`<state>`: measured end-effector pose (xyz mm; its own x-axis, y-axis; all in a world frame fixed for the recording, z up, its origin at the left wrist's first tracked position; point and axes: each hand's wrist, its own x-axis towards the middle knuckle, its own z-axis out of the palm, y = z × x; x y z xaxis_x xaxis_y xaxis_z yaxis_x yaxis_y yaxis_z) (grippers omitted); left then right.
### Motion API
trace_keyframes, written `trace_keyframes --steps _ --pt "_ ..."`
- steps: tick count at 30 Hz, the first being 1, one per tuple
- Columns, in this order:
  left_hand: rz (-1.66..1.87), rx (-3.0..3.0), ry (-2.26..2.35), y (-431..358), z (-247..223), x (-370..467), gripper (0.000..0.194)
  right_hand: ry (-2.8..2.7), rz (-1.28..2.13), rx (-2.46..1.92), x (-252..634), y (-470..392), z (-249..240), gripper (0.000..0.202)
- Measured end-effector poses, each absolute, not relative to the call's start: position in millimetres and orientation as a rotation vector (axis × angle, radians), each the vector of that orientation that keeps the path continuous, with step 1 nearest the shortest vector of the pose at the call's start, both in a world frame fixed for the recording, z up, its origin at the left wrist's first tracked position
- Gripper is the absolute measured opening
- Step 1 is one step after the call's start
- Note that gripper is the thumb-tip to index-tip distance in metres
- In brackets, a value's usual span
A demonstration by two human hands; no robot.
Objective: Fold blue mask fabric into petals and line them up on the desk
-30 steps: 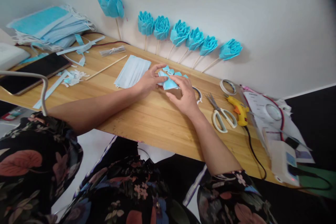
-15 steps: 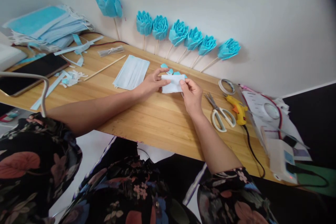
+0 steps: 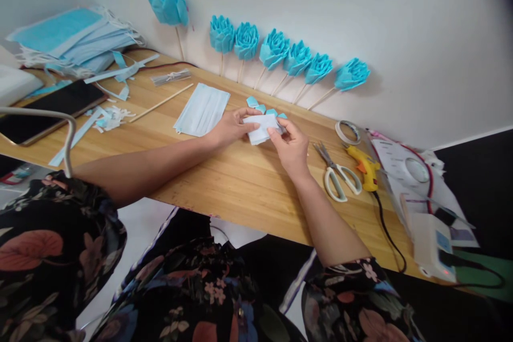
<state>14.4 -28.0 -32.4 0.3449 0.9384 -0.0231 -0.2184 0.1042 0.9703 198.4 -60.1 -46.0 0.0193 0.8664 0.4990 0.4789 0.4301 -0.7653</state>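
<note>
Over the middle of the wooden table, a small white folded piece (image 3: 262, 127) is pinched between both hands. My left hand (image 3: 234, 127) grips its left side, thumb on top and fingers behind. My right hand (image 3: 290, 144) holds the right side, the thumb pressed on its face. Just behind the piece lie several small blue folded pieces (image 3: 252, 101), partly covered by it and my fingers. A flat pale blue mask (image 3: 203, 109) rests on the table to the left of my left hand.
Several blue flowers on sticks (image 3: 274, 49) lean against the wall. Scissors (image 3: 339, 173), a tape roll (image 3: 348, 132) and a yellow glue gun (image 3: 365, 166) lie right. Left are a stick (image 3: 162, 102), scraps (image 3: 110, 117), a phone (image 3: 52, 109) and stacked masks (image 3: 76, 37). A power strip (image 3: 433, 243) sits far right.
The white piece has tilted and its right side now looks folded or bent. My right thumb has moved left across it, and the left fingers have closed in behind it.
</note>
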Motion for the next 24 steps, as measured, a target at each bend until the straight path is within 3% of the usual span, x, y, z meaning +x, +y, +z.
trace_keyframes --steps 5,11,15,20,24 --pt "1.025 1.103 0.779 -26 -36 13 0.024 -1.549 0.558 -1.167 199 -56 -52 0.028" --pt "1.006 1.042 0.711 -24 -35 11 0.013 -1.553 0.540 -1.166 199 -57 -47 0.011" --pt "0.998 1.014 0.738 -25 -30 9 0.008 -1.636 0.487 -1.111 199 -59 -42 0.023" --pt "1.022 0.964 0.747 -25 -25 10 0.011 -1.727 0.415 -1.144 200 -59 -41 0.031" --pt "1.047 0.990 0.731 -24 -27 11 0.025 -1.770 0.378 -1.128 200 -59 -43 0.032"
